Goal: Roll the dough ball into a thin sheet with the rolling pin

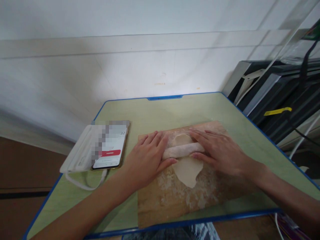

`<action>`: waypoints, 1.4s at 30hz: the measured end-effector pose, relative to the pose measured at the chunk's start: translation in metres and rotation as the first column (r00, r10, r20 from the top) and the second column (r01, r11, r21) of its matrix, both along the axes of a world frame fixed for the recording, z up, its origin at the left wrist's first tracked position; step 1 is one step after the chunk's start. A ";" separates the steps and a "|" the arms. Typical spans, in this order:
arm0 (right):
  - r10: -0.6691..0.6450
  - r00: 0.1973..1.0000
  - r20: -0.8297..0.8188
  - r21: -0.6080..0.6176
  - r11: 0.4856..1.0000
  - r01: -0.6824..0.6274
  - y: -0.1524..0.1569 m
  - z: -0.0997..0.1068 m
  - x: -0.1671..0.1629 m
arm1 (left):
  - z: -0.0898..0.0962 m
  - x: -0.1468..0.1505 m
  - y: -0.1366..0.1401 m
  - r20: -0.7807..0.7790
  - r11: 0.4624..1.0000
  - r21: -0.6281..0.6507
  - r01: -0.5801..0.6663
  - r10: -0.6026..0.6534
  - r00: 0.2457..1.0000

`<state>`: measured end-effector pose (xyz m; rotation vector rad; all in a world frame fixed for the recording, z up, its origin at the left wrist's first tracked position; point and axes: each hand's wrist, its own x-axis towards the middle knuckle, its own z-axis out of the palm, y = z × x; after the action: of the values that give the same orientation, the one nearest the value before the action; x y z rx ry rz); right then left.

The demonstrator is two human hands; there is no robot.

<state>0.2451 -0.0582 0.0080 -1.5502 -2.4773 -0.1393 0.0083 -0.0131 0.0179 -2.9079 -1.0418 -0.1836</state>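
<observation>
A short, flour-dusted rolling pin [183, 150] lies across a thin sheet of dough [188, 171], which shows both beyond and in front of it. My left hand [150, 156] covers the pin's left end, thumb on the near side and fingers pointing away. Over its right end rests my right hand [217, 150], its thumb also along the near side. Both palms press on the pin, and its ends are hidden under them. Beneath the dough is a wooden board [152, 206] scattered with white flour.
The board sits on a green table [160, 113] with a blue edge. Left of it, a lit phone [112, 146] rests partly on a white face mask [78, 153] with a strap. A white wall rises behind. Dark panels [282, 86] and cables stand at the right.
</observation>
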 end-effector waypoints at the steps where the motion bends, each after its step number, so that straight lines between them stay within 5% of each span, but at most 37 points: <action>1: 0.009 1.000 -0.004 -0.021 1.000 -0.009 0.003 0.001 0.000 | 0.000 0.000 0.002 -0.003 1.000 -0.010 -0.002 0.002 1.000; 14: 0.025 0.998 0.051 -0.094 0.995 -0.021 0.039 0.005 0.000 | 0.000 0.004 0.027 -0.047 0.993 -0.104 -0.056 0.052 0.998; 24: -0.003 1.000 -0.007 -0.316 0.949 0.001 0.062 0.005 0.004 | 0.003 0.006 0.037 -0.053 0.972 -0.193 -0.137 0.129 0.990; 31: -0.051 0.998 -0.027 -0.410 0.912 0.035 0.078 0.009 0.001 | 0.006 0.007 0.044 -0.088 0.981 -0.133 -0.139 0.128 0.988; 42: -0.074 0.996 -0.042 -0.377 0.925 0.052 0.098 0.002 -0.001 | 0.005 0.010 0.054 -0.091 0.960 -0.098 -0.263 0.255 0.963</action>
<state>0.2441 0.0401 0.0104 -1.7470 -2.5168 0.3882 0.0182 0.0410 0.0234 -2.8048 -1.4461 -0.0019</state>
